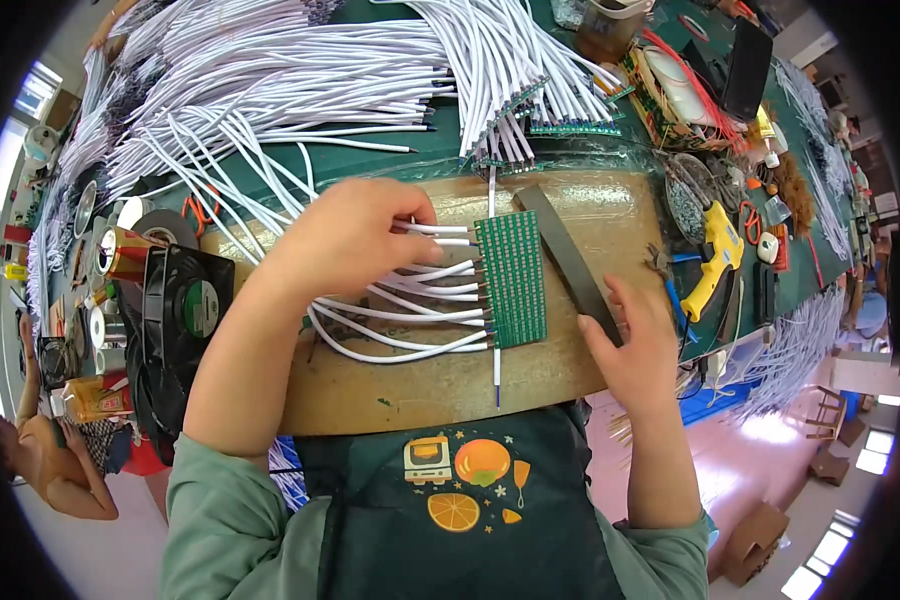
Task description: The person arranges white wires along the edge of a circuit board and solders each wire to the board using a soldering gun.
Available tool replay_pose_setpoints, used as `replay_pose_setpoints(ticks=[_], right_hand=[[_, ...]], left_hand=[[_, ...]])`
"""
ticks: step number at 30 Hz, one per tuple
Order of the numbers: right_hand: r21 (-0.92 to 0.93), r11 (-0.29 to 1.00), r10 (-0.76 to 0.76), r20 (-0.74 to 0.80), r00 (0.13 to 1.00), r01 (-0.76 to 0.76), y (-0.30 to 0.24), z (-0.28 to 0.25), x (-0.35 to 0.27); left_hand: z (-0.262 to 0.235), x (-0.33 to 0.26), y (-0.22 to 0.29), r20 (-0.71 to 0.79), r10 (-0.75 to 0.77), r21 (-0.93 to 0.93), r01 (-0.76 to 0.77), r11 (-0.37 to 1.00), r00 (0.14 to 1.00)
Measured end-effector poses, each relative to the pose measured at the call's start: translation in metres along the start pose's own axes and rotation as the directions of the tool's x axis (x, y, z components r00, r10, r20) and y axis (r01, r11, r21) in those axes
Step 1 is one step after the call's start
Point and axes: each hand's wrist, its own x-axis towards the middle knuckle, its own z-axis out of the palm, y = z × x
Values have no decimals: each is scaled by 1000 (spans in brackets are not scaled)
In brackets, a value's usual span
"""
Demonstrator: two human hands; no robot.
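Note:
A green circuit board panel (515, 280) lies on a brown work board in front of me, with several white cables (440, 292) running to its left edge. My left hand (365, 235) is over these cables, fingers curled around the upper white cable close to the panel. A dark grey flat bar (570, 262) slants along the panel's right side. My right hand (638, 345) has its thumb and fingers closed about the bar's near end. One white cable end (497, 378) sticks out below the panel. The left fingertips' exact contact is partly hidden.
Bundles of white cables (300, 70) cover the far left of the table. More cables with green boards (505, 110) lie behind the panel. A black fan (185, 310) stands left; a yellow glue gun (715, 262) and pliers (660, 262) lie right. Another person (60, 460) is at far left.

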Motion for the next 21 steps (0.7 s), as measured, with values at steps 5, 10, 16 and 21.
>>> replay_pose_setpoints(ticks=[5, 10, 16, 21], right_hand=[[482, 781, 215, 388, 896, -397, -25, -15, 10], [805, 159, 151, 553, 820, -572, -39, -4, 46], [835, 304, 134, 440, 888, -459, -44, -8, 55], [769, 457, 196, 403, 894, -447, -57, -13, 46]], left_hand=[[-25, -23, 16, -334, 337, 84, -328, 941, 880], [-42, -60, 27, -433, 463, 263, -383, 886, 774], [0, -92, 19, -306, 514, 256, -451, 855, 801], [30, -60, -19, -290, 430, 396, -302, 867, 855]])
